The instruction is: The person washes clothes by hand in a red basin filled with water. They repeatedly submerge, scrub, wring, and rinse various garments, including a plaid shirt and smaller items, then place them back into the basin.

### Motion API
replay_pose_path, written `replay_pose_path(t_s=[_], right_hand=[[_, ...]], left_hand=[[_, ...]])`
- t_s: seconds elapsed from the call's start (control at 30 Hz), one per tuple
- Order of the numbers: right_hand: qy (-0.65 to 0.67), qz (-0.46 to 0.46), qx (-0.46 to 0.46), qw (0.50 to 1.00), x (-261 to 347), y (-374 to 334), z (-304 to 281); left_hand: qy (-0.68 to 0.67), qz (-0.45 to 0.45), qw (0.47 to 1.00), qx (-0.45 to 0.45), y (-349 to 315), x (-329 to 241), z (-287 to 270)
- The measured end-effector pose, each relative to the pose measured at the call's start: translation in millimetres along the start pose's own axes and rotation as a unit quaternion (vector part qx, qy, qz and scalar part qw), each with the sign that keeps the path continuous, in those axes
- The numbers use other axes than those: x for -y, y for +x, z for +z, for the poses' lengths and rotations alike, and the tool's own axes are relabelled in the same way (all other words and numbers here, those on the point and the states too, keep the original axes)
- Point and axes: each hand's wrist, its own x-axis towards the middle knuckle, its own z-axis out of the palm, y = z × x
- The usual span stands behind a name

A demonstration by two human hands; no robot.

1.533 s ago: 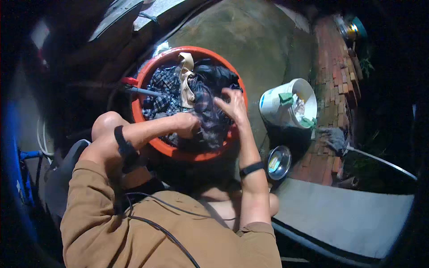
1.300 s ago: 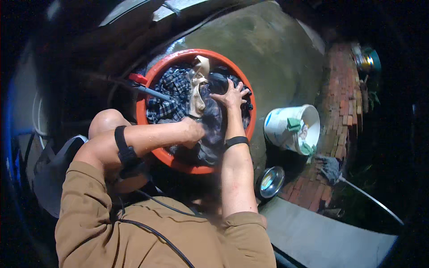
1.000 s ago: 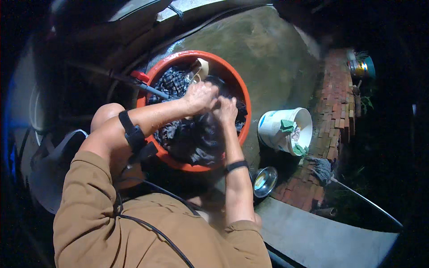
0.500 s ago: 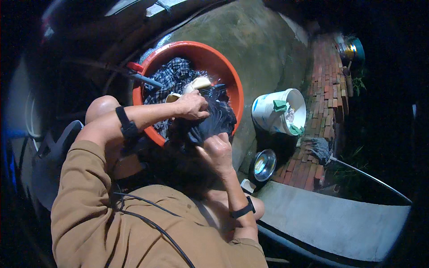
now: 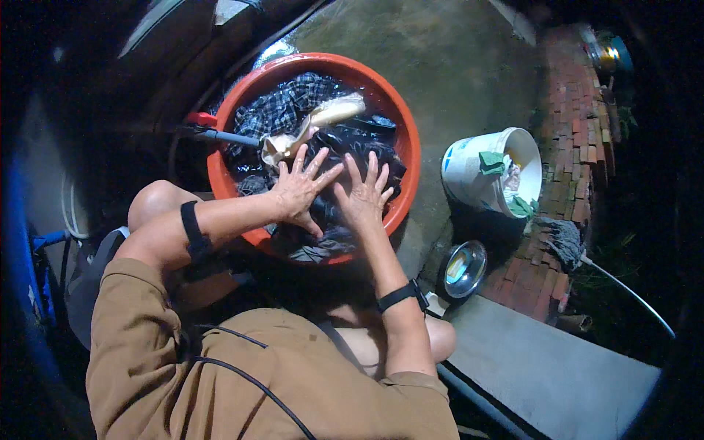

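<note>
A large orange-red tub (image 5: 413,139) holds wet clothes in water. My left hand (image 5: 304,189) lies with fingers spread over a dark, shiny wet garment (image 5: 339,139) in its middle. Beside it, my right hand (image 5: 363,194) also has its fingers apart, pressed flat on the same dark cloth. A dark checked cloth (image 5: 277,110) fills the tub's far left part. Across the middle lies a cream-coloured piece of cloth (image 5: 337,110), just beyond my fingertips. A grey pipe with a red-handled tap (image 5: 202,119) reaches over the left rim.
To the right stands a white bucket (image 5: 469,169) with green and pale cloths over its edge. Nearer is a shiny metal basin (image 5: 477,271). A mop (image 5: 565,242) lies across a brick strip (image 5: 524,286). A grey slab (image 5: 543,359) is at the lower right.
Both hands have let go of the bunched dark garment and spread open on it. The cloth now lies flatter and lower in the tub. The whole view has shifted slightly.
</note>
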Motion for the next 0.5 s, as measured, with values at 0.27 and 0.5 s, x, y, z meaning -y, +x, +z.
replay_pose_path(t_s=[0.27, 0.5], right_hand=[[-0.045, -0.011, -0.005, 0.999, -29.6, 92.5, 39.4], [-0.007, 0.078, 0.154, 0.985, -30.0, 159.5, 33.8]], left_hand=[[0.041, -0.047, 0.997, -0.043, 91.8, 21.4, 7.3], [0.009, -0.082, 0.994, -0.072, 156.9, 56.5, 0.4]])
